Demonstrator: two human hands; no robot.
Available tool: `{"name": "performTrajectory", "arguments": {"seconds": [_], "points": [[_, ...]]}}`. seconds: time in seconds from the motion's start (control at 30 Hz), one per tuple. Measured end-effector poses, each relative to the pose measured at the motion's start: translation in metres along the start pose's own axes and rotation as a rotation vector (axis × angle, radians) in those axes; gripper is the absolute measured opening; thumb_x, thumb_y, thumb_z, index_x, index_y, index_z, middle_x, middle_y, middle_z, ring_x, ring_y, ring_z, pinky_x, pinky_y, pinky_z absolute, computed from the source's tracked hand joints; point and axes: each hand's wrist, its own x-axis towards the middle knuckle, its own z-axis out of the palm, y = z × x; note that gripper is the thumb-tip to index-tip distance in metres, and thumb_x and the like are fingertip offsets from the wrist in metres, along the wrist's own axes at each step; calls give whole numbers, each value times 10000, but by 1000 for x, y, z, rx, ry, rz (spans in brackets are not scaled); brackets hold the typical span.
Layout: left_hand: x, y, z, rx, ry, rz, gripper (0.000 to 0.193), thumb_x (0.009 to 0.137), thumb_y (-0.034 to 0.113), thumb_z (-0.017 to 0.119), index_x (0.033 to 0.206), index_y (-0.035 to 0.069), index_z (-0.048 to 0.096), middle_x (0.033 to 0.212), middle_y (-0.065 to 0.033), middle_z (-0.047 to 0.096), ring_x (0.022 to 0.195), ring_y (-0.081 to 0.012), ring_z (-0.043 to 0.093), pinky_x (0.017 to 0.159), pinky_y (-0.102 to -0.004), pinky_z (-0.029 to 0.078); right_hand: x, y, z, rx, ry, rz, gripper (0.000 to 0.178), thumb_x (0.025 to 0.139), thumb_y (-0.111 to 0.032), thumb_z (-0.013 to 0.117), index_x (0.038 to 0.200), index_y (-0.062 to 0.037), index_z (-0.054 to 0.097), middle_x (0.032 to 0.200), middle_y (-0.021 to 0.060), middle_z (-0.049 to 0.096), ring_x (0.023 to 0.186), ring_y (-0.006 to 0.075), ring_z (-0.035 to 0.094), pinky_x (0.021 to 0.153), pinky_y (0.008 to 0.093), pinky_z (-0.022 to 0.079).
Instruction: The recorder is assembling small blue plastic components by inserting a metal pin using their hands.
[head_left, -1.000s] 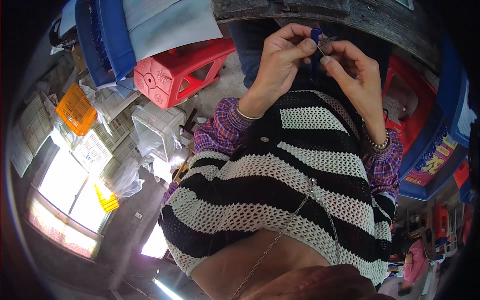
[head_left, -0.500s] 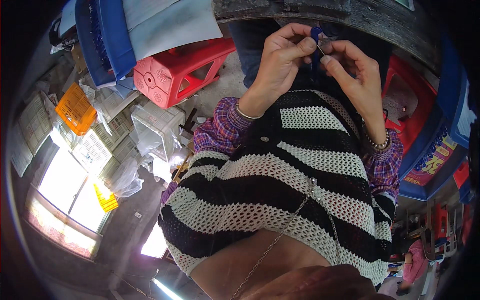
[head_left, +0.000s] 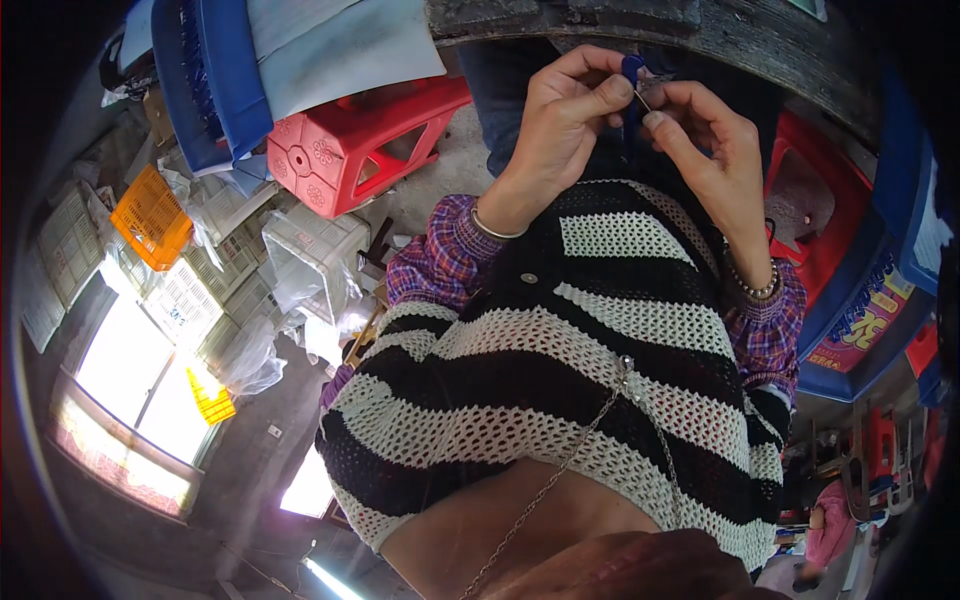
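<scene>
While the dark table (head_left: pixel 700 30) edge curved close above, little room lay between it and both hands; the left hand (head_left: pixel 560 110) and right hand (head_left: pixel 705 135) met, fingers (head_left: pixel 610 95) pinching a small blue piece (head_left: pixel 632 68) and thin metal pin (head_left: pixel 643 100); a red stool (head_left: pixel 350 150) stood left.

Left of the hands, a red plastic stool (head_left: pixel 350 150) lies tipped over, blue crates (head_left: pixel 215 80) beyond it, an orange basket (head_left: pixel 150 215) further left, another red stool (head_left: pixel 810 210) right.

Stool (head_left: pixel 355 150) left of hands (head_left: pixel 640 115)
</scene>
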Motion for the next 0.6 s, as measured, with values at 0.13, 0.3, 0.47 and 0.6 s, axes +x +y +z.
{"name": "performTrajectory", "arguments": {"seconds": [0.13,0.3,0.47,0.6], "points": [[0,0,1,-5,4,6,169,855,78,590,1018,37,577,961,-46,616,797,-98,550,643,-220,422,0,-2,0,21,-3,-2,172,847,-65,596,998,17,590,848,-4,602,731,45,556,671,182,458],[0,0,1,-6,14,6,167,853,82,592,1014,39,577,953,-47,615,802,-100,552,645,-219,422,1,-1,1,34,2,-9,168,847,-63,596,996,15,593,837,-8,603,724,45,556,671,182,458],[0,0,-1,-10,28,3,175,846,85,601,1013,36,576,946,-53,614,811,-105,555,647,-219,422,0,0,1,4,-5,-18,167,845,-64,599,994,11,598,831,-12,607,721,40,556,666,180,457],[1,-1,-1,-16,28,-9,175,850,93,600,1017,44,579,951,-58,613,820,-115,557,651,-224,424,0,-1,2,-9,-1,0,170,849,-68,594,1002,6,601,839,-10,614,726,40,559,668,180,457]]}}
